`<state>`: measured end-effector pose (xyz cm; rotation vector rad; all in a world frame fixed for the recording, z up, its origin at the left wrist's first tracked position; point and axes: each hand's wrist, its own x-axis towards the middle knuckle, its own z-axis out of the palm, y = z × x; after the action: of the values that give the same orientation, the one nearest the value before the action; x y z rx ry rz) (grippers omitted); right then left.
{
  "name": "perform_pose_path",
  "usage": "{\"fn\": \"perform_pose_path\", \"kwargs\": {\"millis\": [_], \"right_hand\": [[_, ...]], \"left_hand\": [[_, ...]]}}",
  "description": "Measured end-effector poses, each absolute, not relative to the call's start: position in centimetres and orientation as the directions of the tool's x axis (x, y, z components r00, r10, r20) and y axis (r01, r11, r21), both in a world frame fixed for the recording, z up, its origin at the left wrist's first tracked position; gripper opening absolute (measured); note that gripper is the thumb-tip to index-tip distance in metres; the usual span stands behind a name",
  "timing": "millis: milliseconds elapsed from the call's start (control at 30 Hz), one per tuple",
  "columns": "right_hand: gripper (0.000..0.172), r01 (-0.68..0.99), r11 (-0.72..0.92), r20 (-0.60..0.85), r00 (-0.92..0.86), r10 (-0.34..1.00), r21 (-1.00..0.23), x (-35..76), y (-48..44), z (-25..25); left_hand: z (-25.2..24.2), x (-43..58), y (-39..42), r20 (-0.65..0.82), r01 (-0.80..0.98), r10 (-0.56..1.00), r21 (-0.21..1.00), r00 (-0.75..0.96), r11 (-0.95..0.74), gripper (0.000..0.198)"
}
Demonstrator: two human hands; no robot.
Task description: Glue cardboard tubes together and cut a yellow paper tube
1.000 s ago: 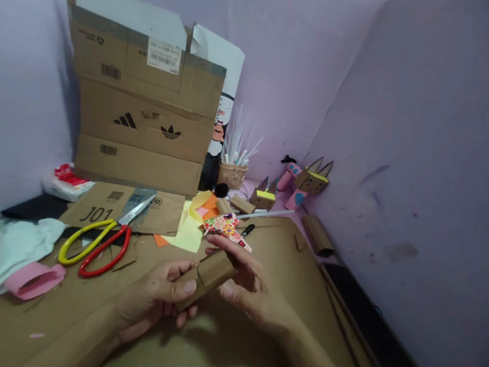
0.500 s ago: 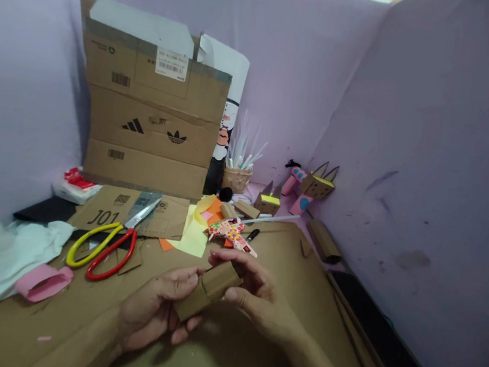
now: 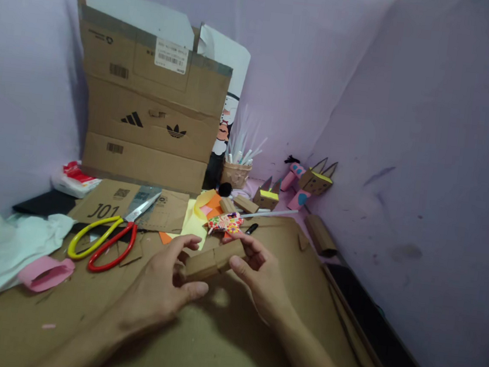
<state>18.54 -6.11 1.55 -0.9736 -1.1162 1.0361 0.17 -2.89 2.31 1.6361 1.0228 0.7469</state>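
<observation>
A small folded cardboard box (image 3: pixel 213 260), long and narrow with a seam across its middle, is held above the brown work surface. My right hand (image 3: pixel 261 271) grips its right end, the thumb on the near side and the fingers behind. Around the left end curves my left hand (image 3: pixel 167 278). Its thumb lies below the box and its index finger is raised above it; some of its fingers are hidden. Just beyond the box lie a flower-patterned paper piece (image 3: pixel 225 222) and a black-handled tool (image 3: pixel 251 229).
Scissors (image 3: pixel 127 221) with yellow and red handles lie left on flat cardboard (image 3: pixel 92 201). A pink paper loop (image 3: pixel 46 274) and white cloth (image 3: pixel 25 247) are farther left. Behind stand a large cardboard panel (image 3: pixel 152 99), a basket of sticks (image 3: pixel 235 175) and cardboard animal figures (image 3: pixel 315 183).
The box has risen slightly and turned closer to level. My left hand has rolled over, its thumb moving from the top of the box to below it. My right hand keeps its hold.
</observation>
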Motion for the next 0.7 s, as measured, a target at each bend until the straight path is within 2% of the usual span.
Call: {"fn": "perform_pose_path", "kwargs": {"millis": [67,167,233,300,400,567,700], "right_hand": [[0.033,-0.123,0.214,0.200,0.120,0.973,-0.969,18.3,-6.1,1.3],[0.036,-0.102,0.216,0.208,0.087,0.974,-0.971,18.3,-6.2,1.1],[0.041,-0.093,0.220,0.217,0.038,0.975,-0.971,18.4,-6.3,1.0],[0.044,-0.017,0.213,0.213,-0.028,0.977,-0.977,18.5,-6.4,0.9],[0.038,0.135,0.220,0.211,-0.076,0.974,-0.966,18.6,-6.8,0.7],[0.029,0.246,0.264,0.247,-0.097,0.964,-0.933,18.1,-7.3,0.7],[0.021,0.259,0.296,0.283,-0.088,0.955,-0.919,17.6,-7.5,0.9]], "left_hand": [[2.7,0.3,-3.2,0.016,0.447,0.916,0.870,0.401,-0.210,0.056],[3.3,0.4,-3.4,0.031,0.508,0.907,0.820,0.419,-0.263,0.043],[3.5,0.4,-3.3,0.007,0.496,0.887,0.827,0.462,-0.265,0.038],[3.6,0.2,-3.2,0.011,0.456,0.863,0.846,0.506,-0.278,0.038],[3.4,0.0,-3.1,0.042,0.361,0.832,0.888,0.553,-0.284,0.037],[2.3,0.3,-3.1,-0.042,0.246,0.848,0.964,0.529,-0.105,0.040],[2.0,0.6,-3.5,-0.100,0.199,0.866,0.980,0.489,0.001,0.041]]}}
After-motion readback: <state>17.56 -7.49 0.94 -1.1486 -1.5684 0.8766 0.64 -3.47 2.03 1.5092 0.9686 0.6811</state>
